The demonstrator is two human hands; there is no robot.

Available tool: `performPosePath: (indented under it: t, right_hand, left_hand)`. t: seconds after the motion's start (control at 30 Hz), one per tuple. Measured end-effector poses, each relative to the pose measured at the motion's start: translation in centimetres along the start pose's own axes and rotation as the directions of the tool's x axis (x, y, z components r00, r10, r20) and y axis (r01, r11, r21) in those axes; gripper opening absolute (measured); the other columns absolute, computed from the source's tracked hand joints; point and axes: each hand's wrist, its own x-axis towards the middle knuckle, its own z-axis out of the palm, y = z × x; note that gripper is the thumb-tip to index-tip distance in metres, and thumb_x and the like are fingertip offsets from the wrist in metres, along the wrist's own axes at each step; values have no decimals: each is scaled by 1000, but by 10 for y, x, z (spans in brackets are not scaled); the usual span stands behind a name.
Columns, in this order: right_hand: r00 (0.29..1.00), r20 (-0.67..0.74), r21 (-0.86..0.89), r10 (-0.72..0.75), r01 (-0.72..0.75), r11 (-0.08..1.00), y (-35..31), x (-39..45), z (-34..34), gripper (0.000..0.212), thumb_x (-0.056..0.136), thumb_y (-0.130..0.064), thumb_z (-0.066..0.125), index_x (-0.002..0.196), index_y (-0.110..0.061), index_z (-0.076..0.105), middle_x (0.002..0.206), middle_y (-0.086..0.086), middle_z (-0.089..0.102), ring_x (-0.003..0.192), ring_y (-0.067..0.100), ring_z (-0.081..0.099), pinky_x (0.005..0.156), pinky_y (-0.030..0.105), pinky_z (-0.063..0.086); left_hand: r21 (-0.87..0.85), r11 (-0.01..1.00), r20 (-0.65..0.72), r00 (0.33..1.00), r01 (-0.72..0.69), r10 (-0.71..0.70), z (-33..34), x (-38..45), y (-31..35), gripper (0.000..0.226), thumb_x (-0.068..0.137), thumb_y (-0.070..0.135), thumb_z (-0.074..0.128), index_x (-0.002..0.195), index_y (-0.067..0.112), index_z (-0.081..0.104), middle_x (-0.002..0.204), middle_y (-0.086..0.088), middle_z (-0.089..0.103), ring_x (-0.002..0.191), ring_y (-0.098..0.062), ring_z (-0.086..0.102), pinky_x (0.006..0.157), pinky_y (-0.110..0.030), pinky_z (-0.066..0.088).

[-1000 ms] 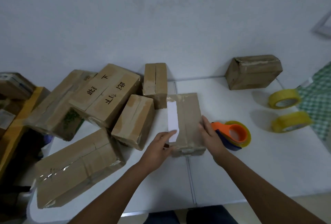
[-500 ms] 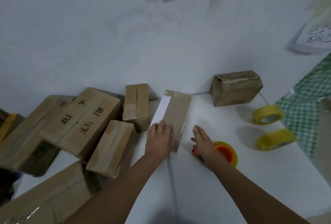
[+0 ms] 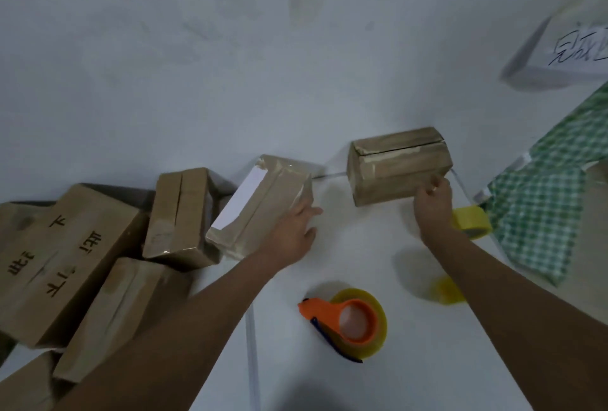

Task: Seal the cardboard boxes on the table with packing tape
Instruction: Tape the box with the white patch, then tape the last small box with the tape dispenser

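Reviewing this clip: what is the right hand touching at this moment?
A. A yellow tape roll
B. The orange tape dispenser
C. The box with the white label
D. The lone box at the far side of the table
D: the right hand has its grip on the near right corner of the lone box, while the orange tape dispenser lies untouched on the table.

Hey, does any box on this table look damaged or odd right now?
Yes. The far box that the right hand grips has its top flaps gaping along the seam, with torn old tape. The box with the white label under the left hand lies askew.
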Motion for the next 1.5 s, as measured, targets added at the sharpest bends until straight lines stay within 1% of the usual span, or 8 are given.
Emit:
performPosePath:
  t: [0.17,0.33,0.43,0.53,0.7,0.93,1.23,1.5]
  right_hand:
    - [995,-66,57,70,-67,996,7,70,-11,53,92,-17,58,139,-2,40,139,18,40,124,32,47,102,29,39]
    - [985,50,78,166,-169,982,10,97,-13,52,95,-24,55,142,-12,37,127,8,51,108,25,50,92,35,41]
    - [993,16,45,117,-118,992,11,93,-12,42,94,-21,52,134,-9,50,124,12,56,101,24,54,84,34,43]
    - [998,-19,58,57,-56,997,6,77,-12,42,94,-21,53,135,-10,49,129,7,46,103,23,52,91,36,44]
    - [987,-159,186,-22,52,981,-22,33,-14,37,97,-27,54,132,-17,51,132,6,39,115,23,50,102,38,42]
    - [974,-224,339,-39,116,934,-65,-77,-15,32,102,-33,45,128,-15,55,124,-1,42,104,8,48,89,19,37]
    - [982,-180,494,-65,147,857,-75,-243,5,21,99,-45,48,109,-27,53,121,-2,49,99,-1,53,87,18,42]
    - [996,-91,371,-18,51,927,3,-353,42,17,92,-44,58,102,-32,51,110,0,56,99,17,57,85,37,50]
  left_hand:
    - [-366,883,58,955,293,-292,8,61,44,32,100,16,56,132,21,58,118,-6,64,86,-16,61,76,-22,45]
    - [-581,678,204,887,450,-414,17,107,71,55,102,23,54,152,26,34,152,7,39,136,-15,42,97,-20,33]
    - [-665,607,207,889,435,-409,24,120,81,51,100,18,55,149,23,39,133,13,49,110,-3,50,77,-3,39]
    - [-733,531,156,865,425,-477,22,123,83,40,100,27,56,138,18,51,132,5,59,107,-8,55,70,-14,41]
    - [-738,604,-81,849,301,-522,-12,91,102,31,97,54,53,108,25,52,96,12,59,87,-4,55,68,-22,42]
    - [-718,681,-248,864,139,-439,-72,-16,99,32,96,51,55,114,25,55,105,14,61,99,-1,58,78,-21,46]
    - [-723,691,-419,791,6,-446,-110,-189,62,30,92,57,57,98,27,53,107,4,62,96,-10,61,77,-26,46]
    - [-687,721,-402,779,90,-481,-56,-315,-21,23,92,51,60,99,30,51,103,7,62,96,-10,62,82,-38,54]
